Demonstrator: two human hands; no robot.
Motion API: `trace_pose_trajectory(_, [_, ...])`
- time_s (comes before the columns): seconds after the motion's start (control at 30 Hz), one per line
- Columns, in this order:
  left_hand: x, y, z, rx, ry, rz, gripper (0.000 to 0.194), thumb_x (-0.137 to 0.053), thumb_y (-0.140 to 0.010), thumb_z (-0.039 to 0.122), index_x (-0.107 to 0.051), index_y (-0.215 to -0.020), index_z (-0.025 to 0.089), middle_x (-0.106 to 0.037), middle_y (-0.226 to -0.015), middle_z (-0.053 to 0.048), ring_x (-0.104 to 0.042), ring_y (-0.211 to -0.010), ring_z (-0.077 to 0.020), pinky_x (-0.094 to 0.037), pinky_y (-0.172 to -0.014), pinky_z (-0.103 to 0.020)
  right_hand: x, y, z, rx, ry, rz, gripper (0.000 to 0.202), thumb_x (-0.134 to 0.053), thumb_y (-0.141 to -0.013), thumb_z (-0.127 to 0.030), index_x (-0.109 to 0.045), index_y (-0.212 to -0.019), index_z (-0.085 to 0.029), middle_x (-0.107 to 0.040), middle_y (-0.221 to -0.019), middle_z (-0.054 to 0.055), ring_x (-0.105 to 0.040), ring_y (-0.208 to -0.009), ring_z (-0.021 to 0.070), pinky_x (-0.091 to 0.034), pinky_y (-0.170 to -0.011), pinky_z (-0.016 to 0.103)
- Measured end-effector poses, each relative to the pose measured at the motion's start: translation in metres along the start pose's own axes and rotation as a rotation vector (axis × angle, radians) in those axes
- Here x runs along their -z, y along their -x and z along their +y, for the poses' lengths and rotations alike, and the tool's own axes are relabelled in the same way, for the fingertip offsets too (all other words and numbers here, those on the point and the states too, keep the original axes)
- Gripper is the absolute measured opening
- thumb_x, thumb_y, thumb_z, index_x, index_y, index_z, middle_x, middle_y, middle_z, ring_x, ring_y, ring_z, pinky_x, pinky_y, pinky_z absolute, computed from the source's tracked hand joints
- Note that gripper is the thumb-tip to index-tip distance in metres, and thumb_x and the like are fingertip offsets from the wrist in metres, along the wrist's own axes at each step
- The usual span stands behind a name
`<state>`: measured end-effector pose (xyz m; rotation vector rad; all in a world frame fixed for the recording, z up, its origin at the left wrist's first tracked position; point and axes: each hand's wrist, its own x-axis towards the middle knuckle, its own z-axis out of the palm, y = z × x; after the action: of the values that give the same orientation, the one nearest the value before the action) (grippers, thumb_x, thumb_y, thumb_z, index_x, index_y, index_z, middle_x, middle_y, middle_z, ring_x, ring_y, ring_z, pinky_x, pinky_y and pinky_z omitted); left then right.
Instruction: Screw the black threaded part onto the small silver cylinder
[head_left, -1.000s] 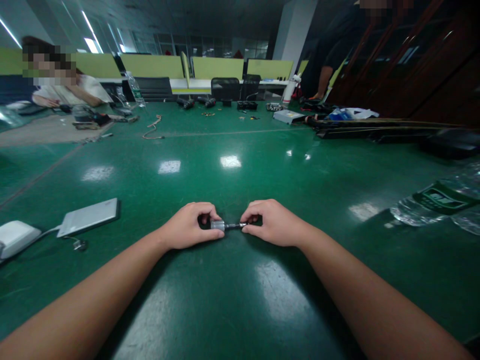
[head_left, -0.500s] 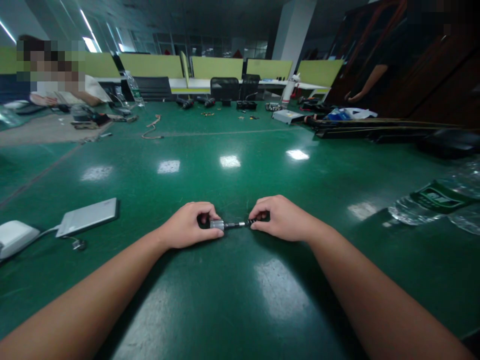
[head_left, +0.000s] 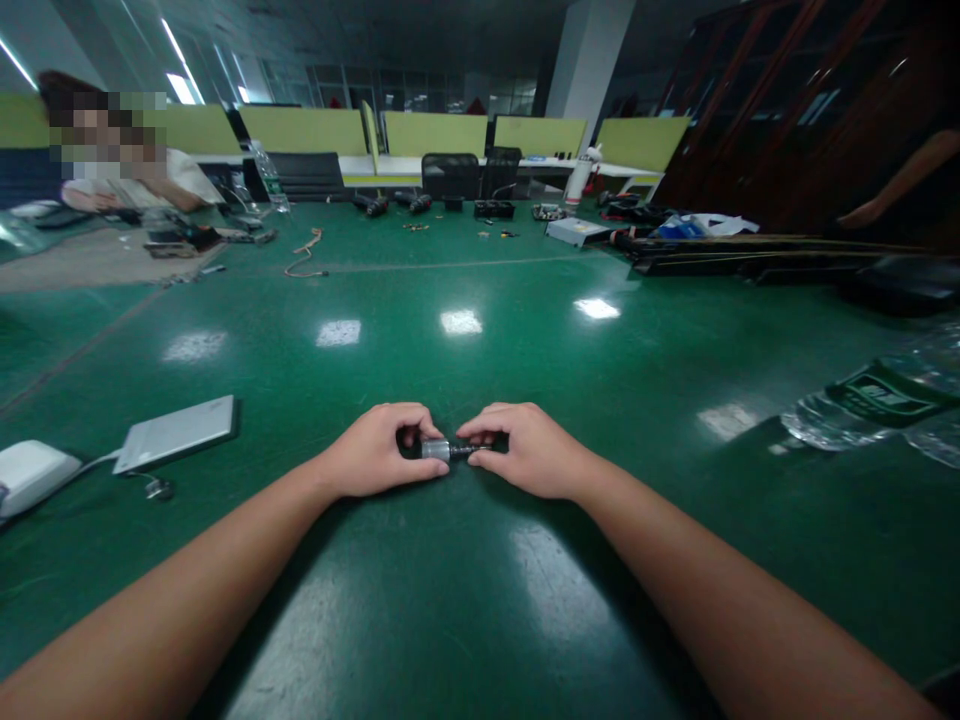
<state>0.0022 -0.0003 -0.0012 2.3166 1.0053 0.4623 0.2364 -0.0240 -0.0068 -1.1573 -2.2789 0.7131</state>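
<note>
A short silver metal cylinder (head_left: 436,450) lies sideways just above the green table, with my left hand (head_left: 379,450) closed around it, thumb below and fingers above. A thin dark shaft (head_left: 480,449) sticks out of its right end. My right hand (head_left: 534,452) is closed at this shaft, close to the cylinder, thumb and fingertips around a small black part (head_left: 460,450). The fingers partly hide that part, and its exact shape is too small to tell. The two hands are only a small gap apart.
On the left lie a silver flat box (head_left: 176,435) and a white adapter (head_left: 34,475) joined by a cable. Water bottles (head_left: 847,410) lie at the right. Black strips (head_left: 712,258), a white tumbler (head_left: 581,178) and power drills (head_left: 412,202) are farther back. A person (head_left: 187,180) sits far left.
My right hand has moved left along the shaft toward the cylinder, while my left hand has stayed in place. A standing person's arm at the right has shifted farther right.
</note>
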Motion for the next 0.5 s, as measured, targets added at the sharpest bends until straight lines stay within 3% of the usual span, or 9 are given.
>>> trace_pose_trajectory(0.17, [0.000,0.001,0.000,-0.007,0.024,0.018,0.030,-0.079,-0.070,0.038,-0.067,-0.087,0.017,-0.063,-0.082,-0.001,-0.055,-0.073,-0.0149,-0.042,-0.068,-0.025,-0.010,-0.003,-0.004,-0.004,-0.096,0.008,0.042,-0.068,-0.076,-0.009,-0.067,-0.116,-0.021,-0.072,-0.095,0.003,-0.065,-0.084,0.0141,-0.049,-0.081,0.029])
trace_pose_trajectory(0.37, [0.001,-0.001,0.001,-0.013,0.076,0.009,0.026,-0.067,-0.083,0.042,-0.070,-0.089,0.017,-0.065,-0.078,-0.001,-0.055,-0.069,-0.0132,-0.041,-0.065,-0.024,-0.001,-0.002,-0.003,0.018,0.039,-0.013,0.029,-0.074,-0.074,-0.015,-0.071,-0.102,-0.019,-0.070,-0.092,0.004,-0.061,-0.085,0.0163,-0.046,-0.078,0.029])
trace_pose_trajectory(0.5, [0.000,-0.001,0.002,-0.005,0.056,0.006,0.026,-0.071,-0.080,0.040,-0.070,-0.092,0.017,-0.065,-0.080,-0.001,-0.056,-0.070,-0.0136,-0.041,-0.064,-0.024,-0.003,-0.003,-0.004,-0.014,0.045,0.000,0.018,-0.072,-0.076,-0.014,-0.073,-0.093,-0.019,-0.069,-0.083,0.002,-0.060,-0.077,0.0141,-0.044,-0.072,0.026])
